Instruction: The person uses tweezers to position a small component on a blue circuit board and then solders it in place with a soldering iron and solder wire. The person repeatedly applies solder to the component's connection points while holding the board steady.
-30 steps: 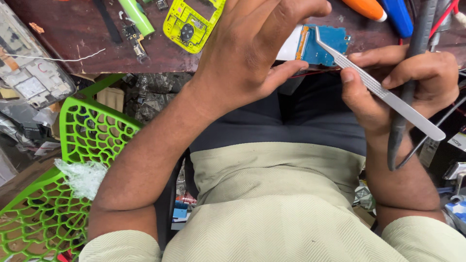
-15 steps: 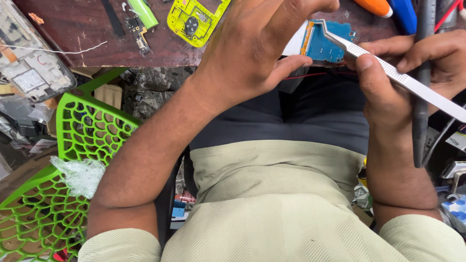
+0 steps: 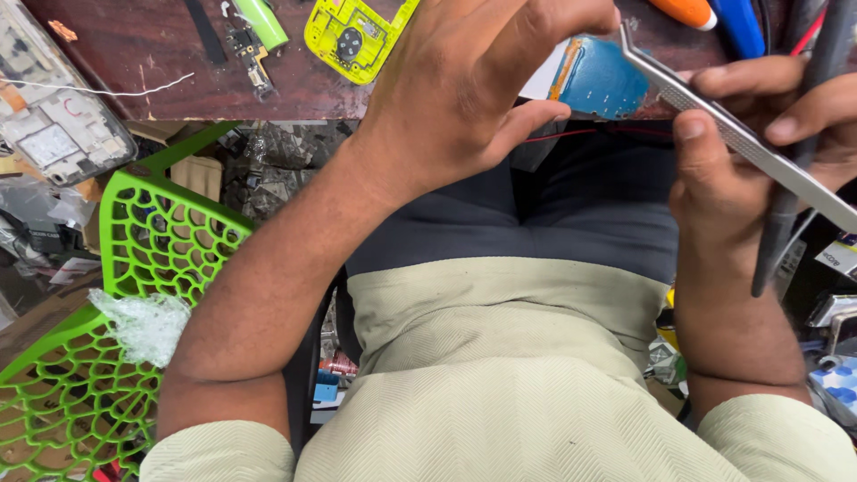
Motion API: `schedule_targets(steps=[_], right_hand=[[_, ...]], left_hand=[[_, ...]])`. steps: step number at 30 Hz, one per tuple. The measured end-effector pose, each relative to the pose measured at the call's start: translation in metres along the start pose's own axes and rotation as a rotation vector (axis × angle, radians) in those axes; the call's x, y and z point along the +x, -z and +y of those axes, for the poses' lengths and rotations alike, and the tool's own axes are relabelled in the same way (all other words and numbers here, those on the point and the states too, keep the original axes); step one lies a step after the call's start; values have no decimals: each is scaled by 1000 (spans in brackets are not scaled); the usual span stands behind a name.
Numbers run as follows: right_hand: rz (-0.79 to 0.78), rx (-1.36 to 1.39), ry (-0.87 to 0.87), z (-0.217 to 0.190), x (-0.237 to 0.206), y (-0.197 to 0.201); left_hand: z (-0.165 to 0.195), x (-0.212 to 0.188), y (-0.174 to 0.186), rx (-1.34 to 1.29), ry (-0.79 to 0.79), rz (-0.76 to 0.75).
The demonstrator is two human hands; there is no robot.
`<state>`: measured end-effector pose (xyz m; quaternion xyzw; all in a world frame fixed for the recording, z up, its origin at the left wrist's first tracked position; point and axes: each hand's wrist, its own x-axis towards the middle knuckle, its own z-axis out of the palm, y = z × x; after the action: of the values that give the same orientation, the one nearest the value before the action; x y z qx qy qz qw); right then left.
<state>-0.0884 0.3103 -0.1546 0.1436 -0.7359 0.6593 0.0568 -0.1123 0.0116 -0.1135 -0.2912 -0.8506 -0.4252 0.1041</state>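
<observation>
Head view: left hand (image 3: pixel 473 98) clamps blue board (image 3: pixel 600 82) steady; right hand (image 3: pixel 759 134) pinches tweezers (image 3: pixel 741 143), tips meeting board edge.

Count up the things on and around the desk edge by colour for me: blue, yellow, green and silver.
Blue: 2, the circuit board pinched in the left hand and a tool handle.
Yellow: 1, the phone frame.
Green: 2, the plastic chair and a small tube.
Silver: 1, the tweezers in the right hand.
Total: 6.
</observation>
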Motion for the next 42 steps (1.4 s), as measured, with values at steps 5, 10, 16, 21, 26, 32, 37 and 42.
schedule_targets(steps=[5,10,16,21,26,32,37,42], right_hand=[[-48,31,-71,1,3,14],[-10,154,-156,1,0,14],[51,172,-182,-7,5,3],[15,78,-160,-18,15,-6],[7,17,-111,-22,25,-4],[58,-23,-42,-23,32,-11],[134,99,-15,-13,33,-39],[130,108,-47,-1,37,-43]], left_hand=[[-3,-2,2,-32,-28,22],[-9,-5,0,-99,-35,23],[-14,-10,-2,-155,-7,-8],[-12,-10,0,-67,37,-27],[3,-7,10,171,23,-22],[20,1,21,404,82,-88],[24,7,24,388,78,-79],[28,11,23,353,65,-94]])
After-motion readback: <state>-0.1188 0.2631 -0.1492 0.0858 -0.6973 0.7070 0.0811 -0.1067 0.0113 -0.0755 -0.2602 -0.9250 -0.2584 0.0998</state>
